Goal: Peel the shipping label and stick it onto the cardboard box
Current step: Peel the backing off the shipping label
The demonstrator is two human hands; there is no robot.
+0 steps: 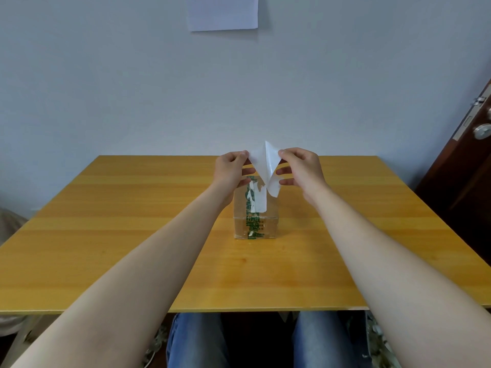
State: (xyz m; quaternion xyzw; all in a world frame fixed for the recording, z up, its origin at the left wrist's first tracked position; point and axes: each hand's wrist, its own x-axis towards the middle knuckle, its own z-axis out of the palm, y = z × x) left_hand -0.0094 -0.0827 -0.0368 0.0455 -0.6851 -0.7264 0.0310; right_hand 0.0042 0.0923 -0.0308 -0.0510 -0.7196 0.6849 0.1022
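Over the cardboard box, left hand and right hand each pinch a sheet, shipping label about half peeled, nothing stuck on yet.

The cardboard box stands on the table, near its middle. Directly above the box, the left hand and right hand pinch the shipping label between them, left and right of it. Behind the box, a paper sheet hangs on the wall; a door stands far right.
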